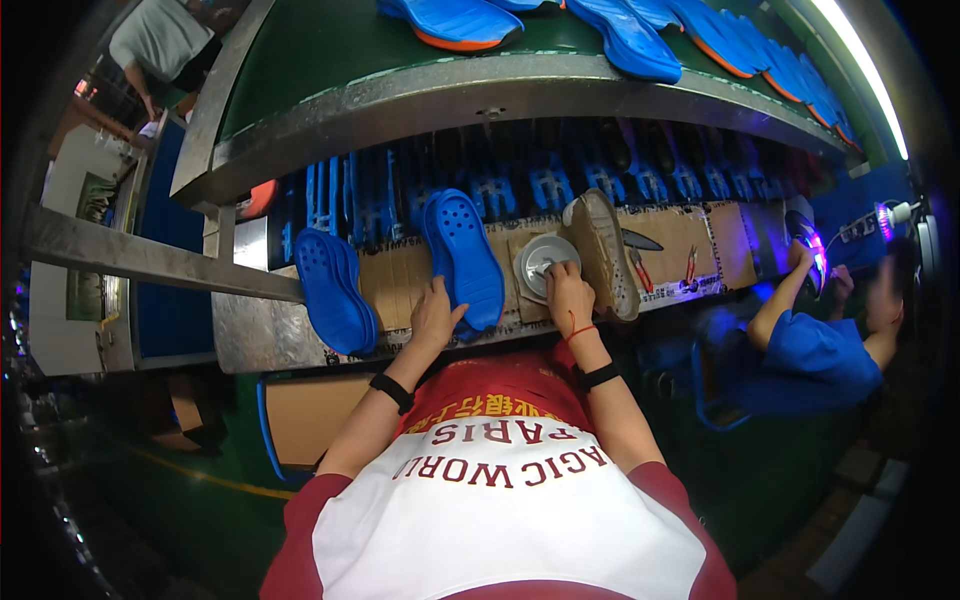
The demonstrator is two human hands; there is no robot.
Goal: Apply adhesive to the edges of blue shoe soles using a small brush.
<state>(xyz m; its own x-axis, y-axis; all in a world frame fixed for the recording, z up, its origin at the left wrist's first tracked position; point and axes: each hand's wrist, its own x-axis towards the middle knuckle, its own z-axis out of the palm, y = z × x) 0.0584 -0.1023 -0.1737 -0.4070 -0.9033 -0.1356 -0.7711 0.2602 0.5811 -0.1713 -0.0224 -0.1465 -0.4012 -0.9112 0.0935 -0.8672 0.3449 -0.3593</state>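
Two blue shoe soles (467, 255) lie overlapped on the bench, the front one with small round holes toward its far end. My left hand (433, 318) is at their near left edge, its fingers stretched forward and the thumb apart. It seems to touch the edge without gripping it. To the right, my right hand (571, 300) reaches over the rim of a small pale bowl (541, 256). Its fingers are bent together inside the bowl, and what they hold is hidden. Another stack of blue soles (333, 290) lies left of my left hand.
A box holding a pale sole-shaped piece (606, 250) stands right of the bowl. Beyond it lie a dark blade (640, 240), red-handled pliers (640, 270) and red-handled cutters (691, 265). A metal-edged shelf (480, 88) carries more soles overhead. A co-worker in blue (815, 355) sits at right.
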